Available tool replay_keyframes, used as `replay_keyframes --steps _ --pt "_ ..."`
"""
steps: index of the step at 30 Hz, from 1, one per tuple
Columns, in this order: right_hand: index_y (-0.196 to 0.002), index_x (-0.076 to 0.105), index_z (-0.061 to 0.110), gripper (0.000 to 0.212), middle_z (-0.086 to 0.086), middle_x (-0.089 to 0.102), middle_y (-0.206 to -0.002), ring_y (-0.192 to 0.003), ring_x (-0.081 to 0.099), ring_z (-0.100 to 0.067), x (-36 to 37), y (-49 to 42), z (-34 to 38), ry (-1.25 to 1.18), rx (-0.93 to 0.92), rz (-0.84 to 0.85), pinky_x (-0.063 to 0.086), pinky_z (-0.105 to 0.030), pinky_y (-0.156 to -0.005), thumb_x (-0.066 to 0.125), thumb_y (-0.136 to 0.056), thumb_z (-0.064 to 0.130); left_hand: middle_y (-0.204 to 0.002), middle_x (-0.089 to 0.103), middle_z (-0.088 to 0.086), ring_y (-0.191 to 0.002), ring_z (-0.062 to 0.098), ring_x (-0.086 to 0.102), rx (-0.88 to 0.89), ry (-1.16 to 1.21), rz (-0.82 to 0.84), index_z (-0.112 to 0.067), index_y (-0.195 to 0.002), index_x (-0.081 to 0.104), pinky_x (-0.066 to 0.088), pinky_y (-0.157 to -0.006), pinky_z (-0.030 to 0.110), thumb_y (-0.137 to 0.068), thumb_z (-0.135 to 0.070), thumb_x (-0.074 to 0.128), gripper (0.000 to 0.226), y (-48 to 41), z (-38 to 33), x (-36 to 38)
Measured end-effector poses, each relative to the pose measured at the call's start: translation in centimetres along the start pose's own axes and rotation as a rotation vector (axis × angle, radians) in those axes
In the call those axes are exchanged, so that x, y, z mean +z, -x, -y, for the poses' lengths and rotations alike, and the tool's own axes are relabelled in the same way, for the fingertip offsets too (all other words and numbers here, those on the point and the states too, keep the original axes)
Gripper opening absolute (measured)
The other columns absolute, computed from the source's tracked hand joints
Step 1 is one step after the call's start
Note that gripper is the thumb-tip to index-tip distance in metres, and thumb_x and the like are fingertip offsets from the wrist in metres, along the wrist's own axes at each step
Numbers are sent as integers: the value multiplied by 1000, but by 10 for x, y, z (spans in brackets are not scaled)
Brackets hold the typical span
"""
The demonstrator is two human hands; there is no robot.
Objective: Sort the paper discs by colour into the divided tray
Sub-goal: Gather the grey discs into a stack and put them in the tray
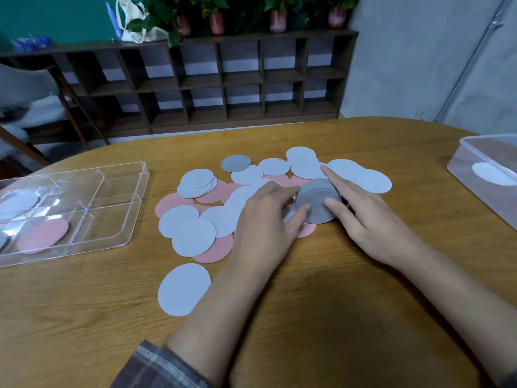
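Wood-grain oval table (363,289) fills the head view. At its centre sits a stack of grey paper discs (317,200). The left hand (263,217) pinches its 9 o'clock edge; the right hand (363,214) clasps its 3 o'clock side. Loose white and pink paper discs (193,233) surround it. At 9 o'clock sits the clear divided plastic tray (140,191).

The table (335,303) is honey-brown with a darker wood grain; the pale discs (183,289) on it are bluish white; the pink discs (215,252) are a soft salmon; the grey stack (317,201) and the lone grey disc (235,163) are mid-grey; the tray (84,170) is clear, with a pink disc (42,235) inside; the box (475,152) is clear and holds a white disc (492,173); the sleeve (156,368) is grey plaid; the shelf (221,65) is dark brown; the wall (56,15) is teal; the pots (278,21) are pink.
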State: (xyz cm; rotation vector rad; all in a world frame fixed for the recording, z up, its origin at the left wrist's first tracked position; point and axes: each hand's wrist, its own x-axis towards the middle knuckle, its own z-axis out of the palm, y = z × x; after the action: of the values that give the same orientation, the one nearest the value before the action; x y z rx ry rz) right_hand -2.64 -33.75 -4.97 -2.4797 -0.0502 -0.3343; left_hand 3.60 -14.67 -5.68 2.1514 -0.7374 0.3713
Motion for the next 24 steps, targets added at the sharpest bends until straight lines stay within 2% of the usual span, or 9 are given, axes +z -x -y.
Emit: replay_keyframes --steps 1,4,6,11,14,16,18,21,24 --pt "-158 32 36 52 14 48 -153 -135 44 -1 0 0 -1 6 -13 -28 34 -20 -109 44 -107 36 -98 64 -6 -94 12 59 2 -21 24 -27 -123 75 51 -80 33 -90 -40 75 36 -1 2 -2" --pt "-144 50 32 37 14 63 -127 -104 52 11 0 0 -3 -5 -39 -74 35 -4 -86 49 -107 28 -114 65 -5 -110 17 59 7 -138 45 -22 -126 72 50 -89 36 -85 -46 77 48 -5 11 -10" --pt "-139 53 30 33 14 65 -116 -97 54 8 -2 -1 -5 -43 -16 -95 37 -4 -78 50 -107 27 -123 65 -4 -119 20 57 -44 -222 83 -23 -127 71 50 -95 41 -83 -48 75 51 -6 16 -15" --pt "-134 57 31 29 21 61 -86 -78 57 -9 -3 0 -9 -137 39 -162 38 -10 -67 52 -106 24 -110 69 -5 -108 21 60 -117 -284 150 -24 -110 75 54 -82 40 -86 -44 68 32 -5 17 -17" --pt "-133 57 32 29 28 60 -80 -76 57 -14 -4 -1 -11 -131 39 -172 39 -14 -68 53 -106 25 -85 69 -4 -85 22 62 -121 -250 124 -20 -87 73 55 -69 41 -87 -40 59 24 -5 14 -17" --pt "-132 57 34 29 25 61 -81 -78 59 -18 -4 -2 -11 -137 42 -173 45 -23 -73 53 -105 25 -74 67 -1 -77 23 61 -111 -231 84 -16 -78 69 53 -65 43 -90 -38 54 29 -6 12 -17" --pt "-132 57 35 29 21 61 -83 -79 60 -22 -5 -1 -11 -148 44 -167 50 -36 -78 53 -105 25 -74 67 1 -75 25 60 -73 -207 30 -12 -79 70 52 -65 45 -94 -36 49 35 -7 10 -16" --pt "-131 57 38 28 23 62 -81 -78 61 -23 -4 -1 -11 -162 46 -168 53 -43 -80 53 -105 26 -81 68 3 -77 25 59 18 -123 -76 -12 -84 72 49 -68 43 -99 -32 50 34 -7 11 -16" --pt "-130 58 38 28 11 65 -80 -76 64 -18 -5 -1 -12 -196 59 -169 55 -46 -82 54 -105 26 -88 61 -1 -79 9 50 43 -26 -133 -14 -92 77 40 -69 21 -103 -25 59 23 -8 10 -15"
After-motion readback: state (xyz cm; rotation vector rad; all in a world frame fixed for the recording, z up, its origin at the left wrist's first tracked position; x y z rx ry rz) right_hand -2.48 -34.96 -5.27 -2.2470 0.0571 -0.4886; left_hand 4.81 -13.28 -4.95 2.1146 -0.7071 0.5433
